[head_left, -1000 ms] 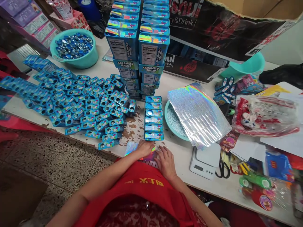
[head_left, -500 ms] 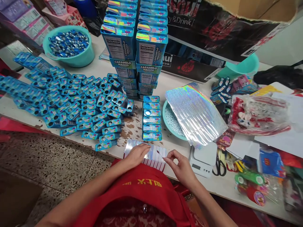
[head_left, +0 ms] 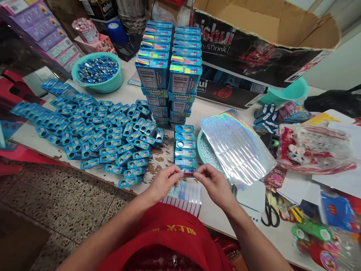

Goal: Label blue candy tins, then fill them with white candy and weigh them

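A small narrow sticker strip is stretched between my two hands, over the nearest end of a short column of blue candy tins. My left hand pinches its left end between thumb and finger. The right end is in a pinch of my right hand. Just below my hands, a shiny sheet of strips lies at the table edge against the red apron. Some nearer tins in the column have shiny strips across their tops; round windows show on others. My fingers partly hide the nearest tin.
Many blue tins crowd the left, with stacked tins behind. A teal basin holds wrapped candies. On the right are a holographic sheet over a bowl of white pellets, a scale and scissors.
My right hand has brought the strip forward and up from the sheet. My left hand has left the sheet and now pinches the strip's other end. The view has shifted.
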`<state>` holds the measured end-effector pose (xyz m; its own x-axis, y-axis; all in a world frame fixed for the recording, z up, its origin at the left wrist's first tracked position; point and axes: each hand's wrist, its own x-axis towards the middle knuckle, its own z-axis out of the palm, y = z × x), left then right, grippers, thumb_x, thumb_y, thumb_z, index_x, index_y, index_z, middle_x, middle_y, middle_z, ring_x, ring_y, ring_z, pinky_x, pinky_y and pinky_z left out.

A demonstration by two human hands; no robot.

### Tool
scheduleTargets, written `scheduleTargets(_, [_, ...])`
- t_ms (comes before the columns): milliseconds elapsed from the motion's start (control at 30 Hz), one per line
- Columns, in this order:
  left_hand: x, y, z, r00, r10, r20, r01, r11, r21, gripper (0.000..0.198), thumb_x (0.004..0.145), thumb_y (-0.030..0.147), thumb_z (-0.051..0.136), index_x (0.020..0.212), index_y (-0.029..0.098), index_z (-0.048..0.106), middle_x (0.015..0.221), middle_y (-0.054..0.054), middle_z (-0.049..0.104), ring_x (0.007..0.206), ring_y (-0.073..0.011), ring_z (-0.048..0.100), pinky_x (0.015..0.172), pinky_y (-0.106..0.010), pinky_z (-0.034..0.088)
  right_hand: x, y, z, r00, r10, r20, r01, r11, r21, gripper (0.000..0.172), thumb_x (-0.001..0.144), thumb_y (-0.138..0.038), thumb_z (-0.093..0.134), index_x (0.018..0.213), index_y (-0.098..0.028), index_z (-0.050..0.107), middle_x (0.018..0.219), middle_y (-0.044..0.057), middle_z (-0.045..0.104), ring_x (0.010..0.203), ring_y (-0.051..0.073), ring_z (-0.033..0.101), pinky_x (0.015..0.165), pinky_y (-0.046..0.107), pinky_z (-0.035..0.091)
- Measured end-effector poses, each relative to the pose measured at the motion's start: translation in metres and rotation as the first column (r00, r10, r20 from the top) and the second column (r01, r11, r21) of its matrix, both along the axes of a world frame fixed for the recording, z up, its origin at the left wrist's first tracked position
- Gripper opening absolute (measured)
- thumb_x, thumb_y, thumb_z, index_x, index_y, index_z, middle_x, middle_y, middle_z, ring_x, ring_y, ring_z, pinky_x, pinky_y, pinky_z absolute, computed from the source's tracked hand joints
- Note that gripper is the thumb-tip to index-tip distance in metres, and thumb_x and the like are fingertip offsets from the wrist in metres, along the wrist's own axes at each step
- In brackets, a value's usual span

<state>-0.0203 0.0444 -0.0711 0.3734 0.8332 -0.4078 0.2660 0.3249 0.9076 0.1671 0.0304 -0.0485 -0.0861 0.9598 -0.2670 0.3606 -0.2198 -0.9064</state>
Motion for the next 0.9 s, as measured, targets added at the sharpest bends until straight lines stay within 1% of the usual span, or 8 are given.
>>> scheduleTargets(200, [-0.010,0.061,-0.010,0.991,0.073,-0.110,-0.052,0.982,0.179,0.022,0.083,0.033,0.045,0.101,0.021,0.047,0.056,0.009,0.048,0.046,-0.0090,0.047,0.049,-0.021,0.037,-0.020,0.060,-0.033,0.953,-0.245,0.179,0.186,0.937,0.295,0.017,0.073,-0.035,0.064,0.068,-0.019,0.063,0.088,0.005,0.053,0.089,0.020,0.051,0.081,0.036,0.040])
scheduleTargets(367, [-0.012,0.099,-0.028,0.984,0.087,-0.155,-0.035,0.951,0.307,0.018,0.082,0.029,0.043,0.098,0.022,0.045,0.054,0.009,0.045,0.049,-0.0100,0.045,0.050,-0.021,0.034,-0.026,0.092,-0.047,0.922,-0.322,0.216,0.247,0.917,0.314,0.013,0.067,-0.032,0.067,0.065,-0.019,0.065,0.093,0.006,0.052,0.096,0.023,0.049,0.089,0.039,0.036])
scheduleTargets(500, [-0.009,0.100,-0.046,0.994,0.096,-0.043,-0.082,0.963,0.255,0.013,0.080,0.030,0.045,0.090,0.022,0.043,0.053,0.009,0.045,0.048,-0.0093,0.042,0.049,-0.020,0.034,-0.028,0.096,-0.061,0.923,-0.344,0.176,0.292,0.919,0.265,0.012,0.063,-0.029,0.068,0.061,-0.019,0.063,0.090,0.004,0.050,0.092,0.022,0.050,0.088,0.037,0.037])
scheduleTargets(600, [0.001,0.089,-0.061,0.979,0.203,0.020,-0.204,0.971,0.121,0.012,0.083,0.033,0.042,0.088,0.022,0.041,0.051,0.009,0.041,0.044,-0.0094,0.042,0.047,-0.020,0.034,-0.031,0.093,-0.067,0.899,-0.425,0.107,0.392,0.888,0.240,0.020,0.060,-0.031,0.070,0.070,-0.019,0.058,0.088,0.002,0.049,0.083,0.019,0.050,0.080,0.034,0.040])
scheduleTargets(667, [0.009,0.083,-0.069,0.958,0.267,-0.102,-0.260,0.962,0.079,0.012,0.086,0.033,0.037,0.087,0.022,0.042,0.052,0.008,0.042,0.045,-0.0110,0.045,0.048,-0.022,0.036,-0.034,0.091,-0.068,0.866,-0.490,0.095,0.464,0.861,0.209,0.032,0.058,-0.033,0.071,0.079,-0.019,0.052,0.085,0.000,0.049,0.075,0.016,0.048,0.072,0.032,0.041])
scheduleTargets(733, [0.014,0.080,-0.074,0.914,0.278,-0.294,-0.248,0.959,0.137,0.010,0.087,0.027,0.037,0.088,0.021,0.044,0.061,0.003,0.052,0.055,-0.0142,0.053,0.054,-0.025,0.039,-0.035,0.092,-0.067,0.859,-0.503,0.096,0.482,0.857,0.181,0.038,0.056,-0.034,0.071,0.083,-0.020,0.048,0.081,-0.001,0.049,0.071,0.015,0.047,0.068,0.031,0.041])
scheduleTargets(833, [0.011,0.083,-0.076,0.820,0.221,-0.529,-0.108,0.966,0.236,0.012,0.086,0.022,0.040,0.095,0.020,0.048,0.080,-0.004,0.062,0.076,-0.0194,0.060,0.065,-0.028,0.040,-0.034,0.094,-0.064,0.875,-0.480,0.061,0.462,0.866,0.191,0.032,0.061,-0.032,0.067,0.082,-0.020,0.045,0.083,-0.001,0.050,0.072,0.015,0.049,0.069,0.031,0.041])
scheduleTargets(900, [0.001,0.082,-0.078,0.766,0.169,-0.621,-0.041,0.976,0.214,0.016,0.087,0.026,0.040,0.099,0.020,0.049,0.082,-0.005,0.063,0.080,-0.0210,0.061,0.067,-0.029,0.040,-0.029,0.088,-0.063,0.862,-0.507,-0.025,0.505,0.851,0.141,0.029,0.066,-0.031,0.061,0.089,-0.021,0.046,0.088,0.001,0.052,0.073,0.015,0.052,0.069,0.031,0.043])
